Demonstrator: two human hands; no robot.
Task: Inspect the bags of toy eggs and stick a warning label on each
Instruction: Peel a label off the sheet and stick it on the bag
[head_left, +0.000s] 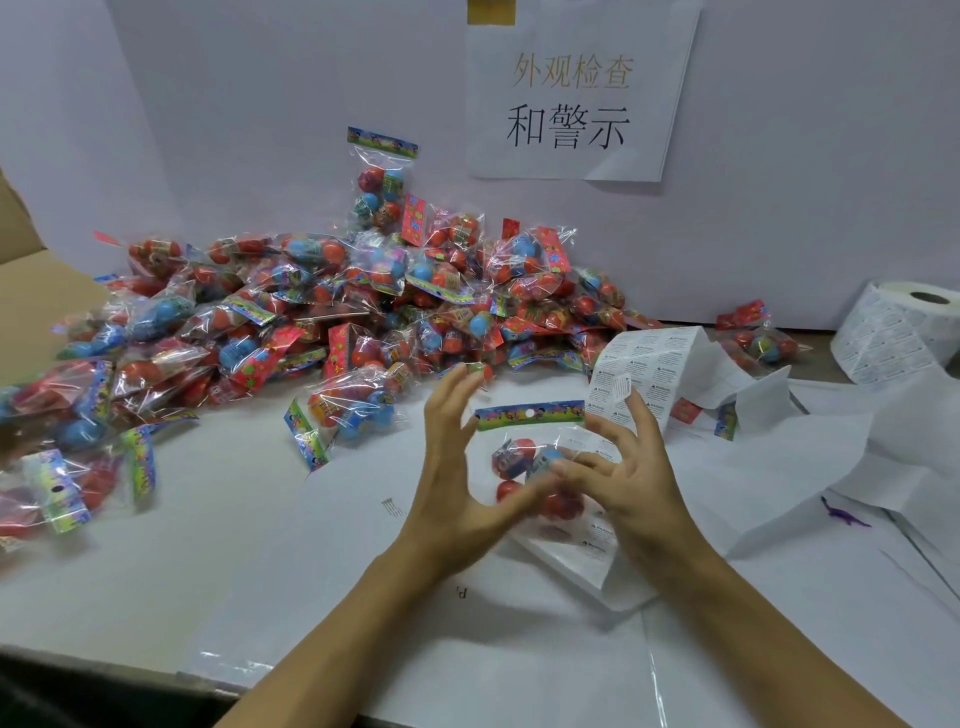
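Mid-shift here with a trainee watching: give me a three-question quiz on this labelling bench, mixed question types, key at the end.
1. True or false: the bag between the left hand and the right hand has a blue-and-green header card with a hang hole.
2. Where does the label roll stand? A) far right, by the back wall B) on the pile of bags C) in the cardboard box
3. Fill in: a small white label clings to a fingertip of the ___ hand.

Key: 1 true; 2 A; 3 right
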